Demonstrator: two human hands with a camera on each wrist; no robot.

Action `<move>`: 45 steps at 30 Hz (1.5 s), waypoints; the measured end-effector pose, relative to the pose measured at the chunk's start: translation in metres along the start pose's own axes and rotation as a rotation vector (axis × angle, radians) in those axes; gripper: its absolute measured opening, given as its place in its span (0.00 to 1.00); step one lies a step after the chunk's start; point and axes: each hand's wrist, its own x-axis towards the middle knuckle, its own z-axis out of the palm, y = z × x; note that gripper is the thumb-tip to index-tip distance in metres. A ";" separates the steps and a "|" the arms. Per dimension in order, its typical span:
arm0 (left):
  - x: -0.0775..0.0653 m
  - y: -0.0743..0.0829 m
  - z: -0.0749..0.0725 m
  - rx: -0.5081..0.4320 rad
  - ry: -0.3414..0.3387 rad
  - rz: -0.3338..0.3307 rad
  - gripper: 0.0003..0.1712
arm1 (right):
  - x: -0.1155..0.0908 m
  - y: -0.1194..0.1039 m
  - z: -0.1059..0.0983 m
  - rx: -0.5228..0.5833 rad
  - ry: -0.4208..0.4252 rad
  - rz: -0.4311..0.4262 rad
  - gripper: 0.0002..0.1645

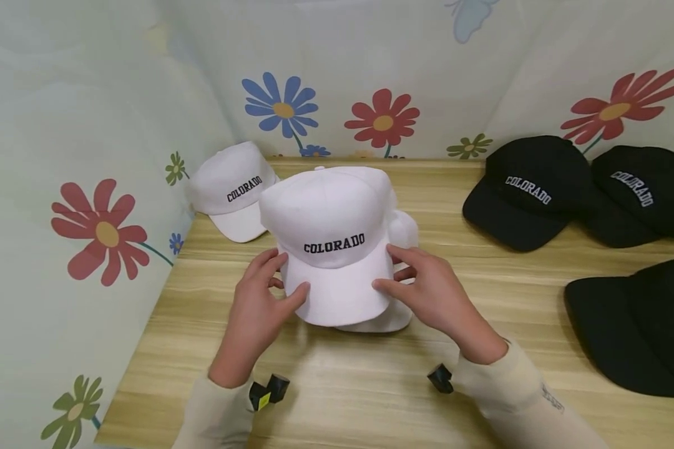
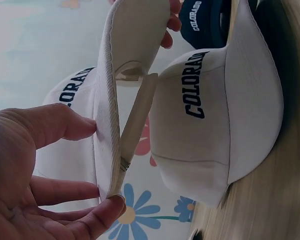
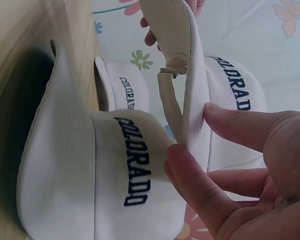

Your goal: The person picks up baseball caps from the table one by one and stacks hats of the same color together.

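Observation:
Both hands hold up a white baseball cap (image 1: 331, 212) with black COLORADO lettering, its brim toward the person. The left hand (image 1: 261, 305) pinches the left edge of the brim between thumb and fingers. On the opposite edge, the right hand (image 1: 429, 287) pinches with thumb and fingertips. Under the held cap a second white cap (image 2: 190, 120) sits on the table, mostly hidden in the head view; the wrist views show a gap between the two. The held cap's back strap (image 3: 170, 102) shows below its brim in the right wrist view.
Another white cap (image 1: 236, 187) lies at the back left by the floral curtain (image 1: 107, 75). Along the right of the wooden table (image 1: 202, 374) are a black cap (image 1: 530, 187), a second black cap (image 1: 646, 193) overlapping it, and a third black cap (image 1: 640, 330) nearer.

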 end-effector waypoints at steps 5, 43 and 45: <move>0.008 0.006 0.007 -0.010 -0.028 0.037 0.34 | -0.005 0.007 -0.006 -0.007 0.032 0.030 0.40; 0.025 -0.005 0.051 0.131 -0.255 0.056 0.33 | -0.015 0.056 0.007 -0.002 -0.015 0.172 0.38; 0.025 -0.008 0.054 0.148 -0.279 0.052 0.33 | -0.016 0.057 0.009 -0.015 -0.029 0.175 0.37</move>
